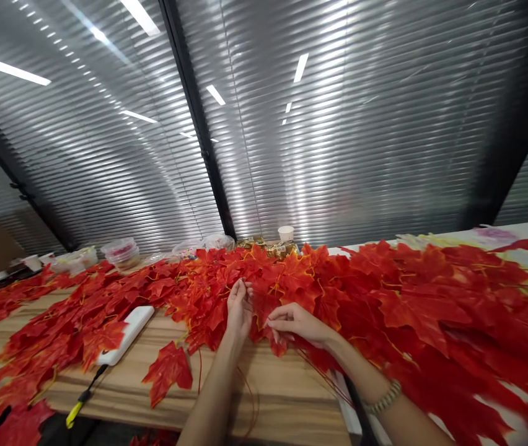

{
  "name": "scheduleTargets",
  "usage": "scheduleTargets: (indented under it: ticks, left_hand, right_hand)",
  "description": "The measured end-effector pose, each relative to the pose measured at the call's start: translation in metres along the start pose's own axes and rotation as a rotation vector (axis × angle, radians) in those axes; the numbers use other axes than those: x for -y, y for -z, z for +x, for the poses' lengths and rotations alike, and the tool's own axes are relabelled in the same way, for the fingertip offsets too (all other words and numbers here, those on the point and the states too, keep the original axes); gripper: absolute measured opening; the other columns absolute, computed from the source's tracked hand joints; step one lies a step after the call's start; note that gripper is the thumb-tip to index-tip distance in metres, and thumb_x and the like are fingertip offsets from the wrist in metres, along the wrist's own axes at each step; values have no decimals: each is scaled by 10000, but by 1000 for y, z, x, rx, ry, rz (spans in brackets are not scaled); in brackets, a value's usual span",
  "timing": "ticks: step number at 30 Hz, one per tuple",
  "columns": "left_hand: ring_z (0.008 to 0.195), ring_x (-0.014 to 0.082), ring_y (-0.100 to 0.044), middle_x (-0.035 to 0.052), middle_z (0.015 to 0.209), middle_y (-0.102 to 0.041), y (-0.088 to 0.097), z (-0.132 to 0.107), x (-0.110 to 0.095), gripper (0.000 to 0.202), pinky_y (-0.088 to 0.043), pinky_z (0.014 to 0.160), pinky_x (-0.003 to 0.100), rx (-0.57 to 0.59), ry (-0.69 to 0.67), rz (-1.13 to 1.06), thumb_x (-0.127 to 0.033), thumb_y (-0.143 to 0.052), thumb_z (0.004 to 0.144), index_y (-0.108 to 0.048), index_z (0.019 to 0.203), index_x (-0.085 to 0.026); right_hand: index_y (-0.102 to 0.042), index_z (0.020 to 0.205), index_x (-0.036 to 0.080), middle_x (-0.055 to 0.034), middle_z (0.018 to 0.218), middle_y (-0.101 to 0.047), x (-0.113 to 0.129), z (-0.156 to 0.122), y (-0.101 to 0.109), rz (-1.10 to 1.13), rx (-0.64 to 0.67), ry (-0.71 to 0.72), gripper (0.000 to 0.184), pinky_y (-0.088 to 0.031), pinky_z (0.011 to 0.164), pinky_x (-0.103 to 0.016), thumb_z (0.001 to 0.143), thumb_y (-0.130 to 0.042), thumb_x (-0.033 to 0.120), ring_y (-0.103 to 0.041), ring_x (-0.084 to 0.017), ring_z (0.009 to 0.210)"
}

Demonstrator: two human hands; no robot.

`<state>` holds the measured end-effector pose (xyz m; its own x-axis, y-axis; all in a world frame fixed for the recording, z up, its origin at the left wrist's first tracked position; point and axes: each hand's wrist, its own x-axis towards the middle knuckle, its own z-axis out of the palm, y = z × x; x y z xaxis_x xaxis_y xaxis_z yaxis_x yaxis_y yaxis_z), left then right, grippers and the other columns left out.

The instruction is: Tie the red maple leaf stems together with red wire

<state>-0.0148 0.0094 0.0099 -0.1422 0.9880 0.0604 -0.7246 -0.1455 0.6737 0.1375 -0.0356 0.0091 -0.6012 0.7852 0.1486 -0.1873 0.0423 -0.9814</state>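
Red leaves point(297, 272): in a big messy heap across the middle of the frame, from the left side to the right side, right behind and around both hands.
Left hand point(239, 306): raised near the middle of the frame, in front of the leaves; thumb and finger tips bent close together; can't tell about anything thin in the pinch.
Right hand point(294, 323): just right of the left one and a bit lower; fingers bent in toward the thumb; can't tell about a grip here either.
Thin red strings point(325, 376): hanging below the right hand toward the lower right; easy to snag, probably.
Small finger work: best done with soft pinches, tips in plain sight, strings pulled gently and apart from leaf stems.
Worktop point(292, 390) edge: along the bottom of the frame, with leaves poking over at lower left.
Bare wood: best room for moving, at bottom middle, between the lone leaf point(170, 370) and the strings.
White box point(130, 334): left of the hands, near the front edge; better not bumped.
Paper cup point(286, 233): at the back, behind the leaves; likely easy to tip.
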Motion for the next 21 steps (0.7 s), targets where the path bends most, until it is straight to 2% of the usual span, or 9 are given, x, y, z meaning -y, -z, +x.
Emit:
scheduleTargets:
  ticks: [2,5,8,12,17,21]
  left_hand:
    - [686,77,-608,22,776,-642,-2,-2,0,184,-476,659,161,72,33,32,-209,-660,707,-592,865,-142]
    - [958,171,-582,106,1033,-618,-8,-10,2,318,-448,847,271,272,151,100,-315,-624,739,-572,998,-138]
    - [1059,211,-528,146,1150,-562,-12,-17,5,403,-399,917,313,425,273,186,-340,-604,753,-545,1089,-126]
    - [1035,212,-541,150,1129,-577,-12,-20,7,416,-393,923,318,470,292,299,-363,-602,746,-575,1072,-107]
    - [870,201,-598,122,987,-645,-9,-19,6,409,-454,813,329,446,125,630,-270,-707,633,-622,1005,-123]
    - [717,165,-593,74,798,-672,-7,-19,9,260,-458,714,280,456,-7,802,-258,-714,607,-672,833,-136]
  right_hand:
    - [-626,753,122,-27,621,-641,-1,2,0,90,-63,47,252,-361,476,-207,687,-652,364,-540,-95,512]
    - [-592,790,153,-40,727,-659,-4,7,0,280,-197,128,238,-407,573,-227,705,-637,371,-608,-140,686]
    - [-568,819,175,-47,802,-666,-6,11,3,375,-325,169,250,-405,560,-222,709,-626,392,-619,-161,754]
    - [-572,786,179,-68,837,-672,-7,14,7,361,-471,208,271,-385,499,-215,665,-655,407,-615,-196,801]
    - [-628,812,166,-81,855,-668,-11,15,10,309,-558,259,277,-384,498,-220,653,-669,388,-603,-200,799]
    - [-662,791,167,-51,813,-661,-17,17,13,272,-654,268,246,-382,506,-213,638,-688,358,-570,-155,716]
